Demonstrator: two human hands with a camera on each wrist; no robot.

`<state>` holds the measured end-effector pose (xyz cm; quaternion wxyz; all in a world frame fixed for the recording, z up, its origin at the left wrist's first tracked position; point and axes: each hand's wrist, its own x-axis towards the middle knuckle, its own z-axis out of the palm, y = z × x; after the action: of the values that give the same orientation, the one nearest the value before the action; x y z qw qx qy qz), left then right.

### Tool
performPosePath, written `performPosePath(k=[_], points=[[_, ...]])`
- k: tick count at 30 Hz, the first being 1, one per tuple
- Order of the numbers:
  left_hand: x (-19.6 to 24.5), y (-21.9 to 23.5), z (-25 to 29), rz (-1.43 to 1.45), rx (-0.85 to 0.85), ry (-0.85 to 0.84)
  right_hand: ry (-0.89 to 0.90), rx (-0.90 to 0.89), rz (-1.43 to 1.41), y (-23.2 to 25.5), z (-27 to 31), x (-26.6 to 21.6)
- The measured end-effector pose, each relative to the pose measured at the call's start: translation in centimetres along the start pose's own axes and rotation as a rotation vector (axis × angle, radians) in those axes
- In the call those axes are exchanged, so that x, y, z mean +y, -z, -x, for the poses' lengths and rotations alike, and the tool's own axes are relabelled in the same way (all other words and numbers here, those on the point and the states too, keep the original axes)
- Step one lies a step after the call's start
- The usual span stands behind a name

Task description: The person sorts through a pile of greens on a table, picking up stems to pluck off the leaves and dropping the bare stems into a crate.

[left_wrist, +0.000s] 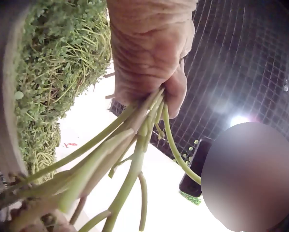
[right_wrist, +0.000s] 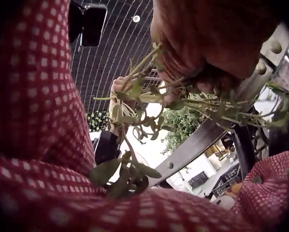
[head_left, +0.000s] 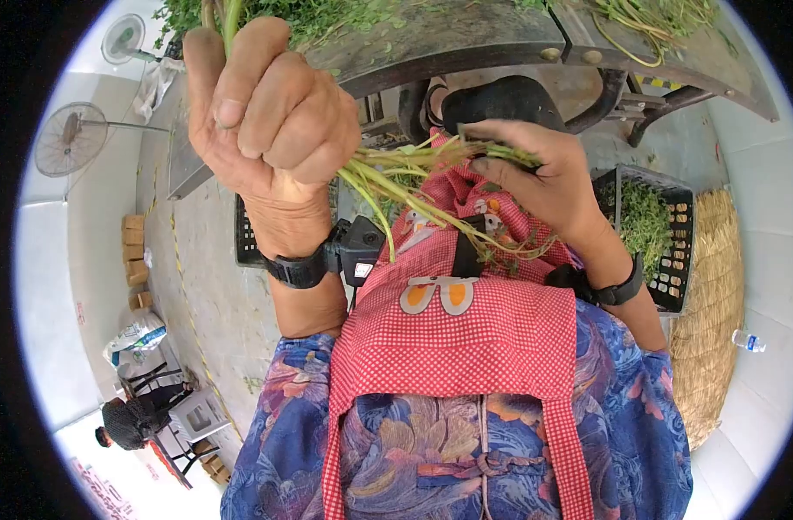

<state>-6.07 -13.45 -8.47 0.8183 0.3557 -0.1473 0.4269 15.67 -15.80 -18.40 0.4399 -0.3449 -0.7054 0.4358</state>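
In the head view the left hand [head_left: 279, 117] grips a bunch of green stems [head_left: 379, 178], raised at the upper left, with stems showing above and below the fist. The right hand [head_left: 535, 169] lies around leafy sprigs at the other end of the stems, slightly blurred, over the red checked apron [head_left: 466, 329]. From the left wrist, thick stems [left_wrist: 130, 159] fan out from the left fist [left_wrist: 149, 58]. In the right wrist view the right hand [right_wrist: 207, 48] pinches thin leafy stems [right_wrist: 183, 99], and a sprig with rounded leaves [right_wrist: 125, 176] hangs below.
A dark table [head_left: 466, 43] with heaps of greens [head_left: 353, 17] stands in front. Black crates sit below it, one at the right [head_left: 686, 251] holding greens, beside a straw mat [head_left: 717, 303]. A fan [head_left: 71, 139] and a seated person [head_left: 128, 423] are at the left.
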Motion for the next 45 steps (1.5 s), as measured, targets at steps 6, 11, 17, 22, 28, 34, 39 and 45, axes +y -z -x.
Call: performPosePath(k=[6,11,17,22,28,34,39,45], points=[[0.2,0.2,0.1,-0.02,0.019,-0.002,-0.025,-0.038,0.053,0.8,0.6,0.1],[0.0,0.1,0.1,-0.032,0.033,-0.011,0.149,0.12,0.128,-0.7,0.1,2.2],[0.3,0.7,0.3,-0.041,0.058,-0.033,0.088,-0.085,0.113,-0.1,-0.6,1.8],[0.4,1.4,0.4,-0.118,0.268,-0.105,0.161,-0.053,0.327,0.2,-0.5,2.2],[-0.5,2.4,0.3,-0.091,0.4,-0.041,-0.546,0.188,-0.865,0.9,-0.9,2.0],[-1.6,2.7,0.0,-0.127,0.432,-0.058,-0.245,0.352,-0.201,1.1,-1.0,3.5],[-0.5,2.2,0.5,-0.071,0.483,-0.122,-0.59,0.668,-0.807,4.8,-0.5,5.0],[1.0,2.0,0.5,-0.13,0.51,-0.204,-0.526,0.398,-0.652,5.5,0.1,4.2]])
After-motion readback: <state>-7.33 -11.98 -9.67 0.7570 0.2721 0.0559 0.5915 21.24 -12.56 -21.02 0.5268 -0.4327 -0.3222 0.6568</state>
